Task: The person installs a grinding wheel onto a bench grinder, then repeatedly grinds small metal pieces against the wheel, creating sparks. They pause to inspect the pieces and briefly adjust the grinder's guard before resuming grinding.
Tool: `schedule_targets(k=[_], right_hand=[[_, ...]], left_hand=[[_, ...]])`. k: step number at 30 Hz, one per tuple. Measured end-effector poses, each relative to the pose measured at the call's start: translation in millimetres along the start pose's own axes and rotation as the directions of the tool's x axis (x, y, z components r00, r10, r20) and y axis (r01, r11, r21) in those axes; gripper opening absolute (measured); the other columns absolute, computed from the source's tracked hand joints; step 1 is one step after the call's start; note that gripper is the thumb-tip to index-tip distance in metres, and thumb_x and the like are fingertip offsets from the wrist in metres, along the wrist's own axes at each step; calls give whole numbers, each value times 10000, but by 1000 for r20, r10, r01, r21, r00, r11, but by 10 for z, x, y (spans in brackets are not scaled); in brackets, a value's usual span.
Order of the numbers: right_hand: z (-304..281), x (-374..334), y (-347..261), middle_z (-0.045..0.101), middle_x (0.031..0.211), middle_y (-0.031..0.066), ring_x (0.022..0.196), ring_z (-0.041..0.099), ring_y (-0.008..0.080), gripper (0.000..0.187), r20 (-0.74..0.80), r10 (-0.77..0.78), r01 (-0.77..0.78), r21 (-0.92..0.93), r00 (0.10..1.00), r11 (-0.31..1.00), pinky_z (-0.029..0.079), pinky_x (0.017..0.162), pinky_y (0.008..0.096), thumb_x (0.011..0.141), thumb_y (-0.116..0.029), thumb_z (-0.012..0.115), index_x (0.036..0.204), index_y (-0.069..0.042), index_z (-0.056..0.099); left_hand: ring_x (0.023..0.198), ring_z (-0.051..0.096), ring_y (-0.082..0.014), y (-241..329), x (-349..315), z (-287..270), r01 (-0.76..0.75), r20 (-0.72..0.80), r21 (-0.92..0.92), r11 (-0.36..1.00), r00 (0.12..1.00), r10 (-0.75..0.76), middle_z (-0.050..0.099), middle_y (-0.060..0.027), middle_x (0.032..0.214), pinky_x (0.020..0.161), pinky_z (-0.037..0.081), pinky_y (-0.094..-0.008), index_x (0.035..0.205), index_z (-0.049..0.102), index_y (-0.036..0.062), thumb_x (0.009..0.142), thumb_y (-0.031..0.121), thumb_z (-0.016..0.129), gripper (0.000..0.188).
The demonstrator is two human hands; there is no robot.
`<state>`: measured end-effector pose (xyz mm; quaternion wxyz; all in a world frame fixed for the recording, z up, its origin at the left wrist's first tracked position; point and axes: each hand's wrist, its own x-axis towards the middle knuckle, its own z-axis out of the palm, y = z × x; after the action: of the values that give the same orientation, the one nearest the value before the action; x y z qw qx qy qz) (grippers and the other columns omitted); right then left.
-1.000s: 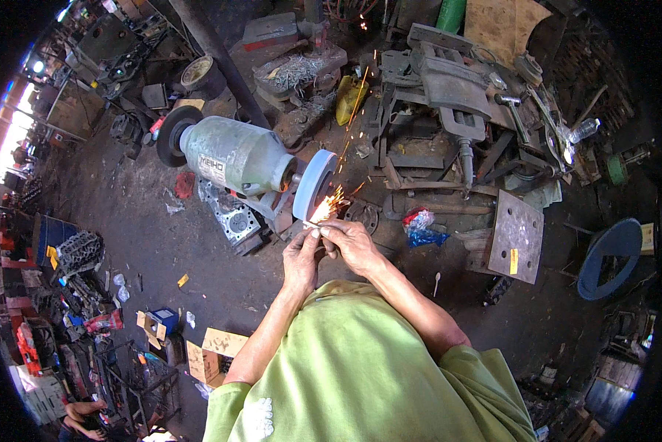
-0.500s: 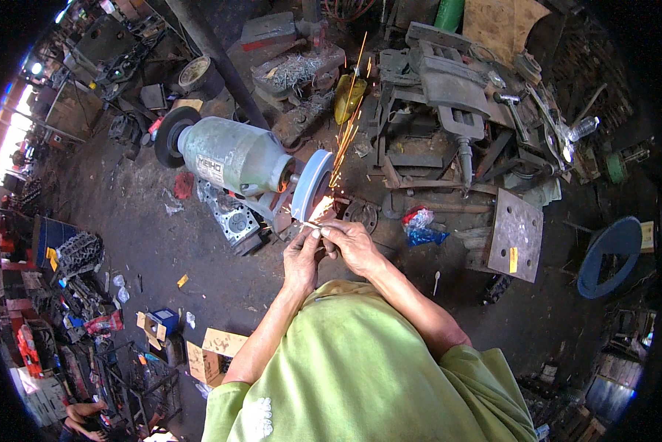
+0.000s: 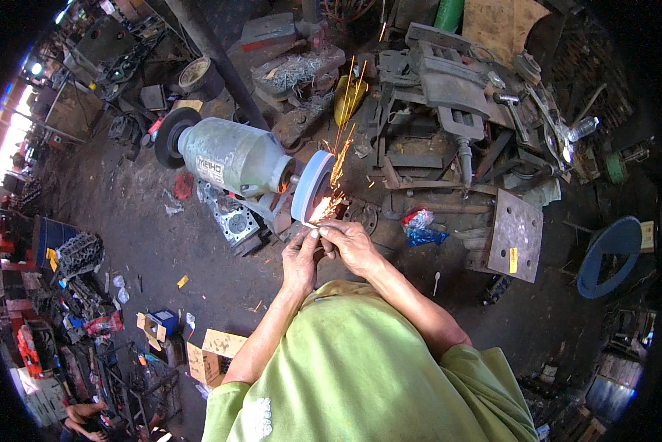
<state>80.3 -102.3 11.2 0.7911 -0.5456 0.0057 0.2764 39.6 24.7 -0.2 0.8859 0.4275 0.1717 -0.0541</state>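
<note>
My left hand [image 3: 299, 259] and my right hand [image 3: 351, 244] are close together, pinching a small, thin metal piece [image 3: 310, 225] between thumbs and fingers. Its far end meets the lower edge of a pale grinding wheel [image 3: 307, 193]. Bright orange sparks [image 3: 337, 171] fly from the contact and stream away past the wheel. The wheel sits on the right end of a grey-green bench grinder [image 3: 231, 156]; a dark wheel [image 3: 175, 138] is on its other end. Most of the metal piece is hidden by my fingers, so its exact kind does not show.
Beneath the grinder is a metal engine part [image 3: 237, 222]. A heavy machine vise [image 3: 449, 81] stands on a stand at far right, with a hammer [image 3: 509, 103] beside it. A drilled steel plate [image 3: 515, 234] and a blue round seat [image 3: 608, 258] are to the right; an open cardboard box [image 3: 204, 362] is at near left.
The spark stream has changed shape, now bunched more thickly beside the wheel. Both hands keep nearly the same place, and the metal piece stays against the wheel.
</note>
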Motion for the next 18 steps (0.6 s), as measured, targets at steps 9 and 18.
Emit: schedule_targets(k=[9,18], right_hand=[[-34,3,15,544,707,-14,590,465,71,239,34,-11,11,4,999,1000,390,524,219,960,-129,538,1120,14,644],[-42,-10,-2,547,709,-8,596,472,76,235,21,-4,5,-34,1000,999,396,533,226,963,-130,529,1096,26,643]], left_hand=[[658,593,-209,-12,2,-1,7,-25,13,1000,1000,-6,618,-109,763,652,508,-335,1044,597,-56,940,182,593,259],[679,564,-182,1,-19,40,2,-15,55,999,1000,-1,597,-73,768,658,482,-318,1033,597,-12,955,211,566,238]])
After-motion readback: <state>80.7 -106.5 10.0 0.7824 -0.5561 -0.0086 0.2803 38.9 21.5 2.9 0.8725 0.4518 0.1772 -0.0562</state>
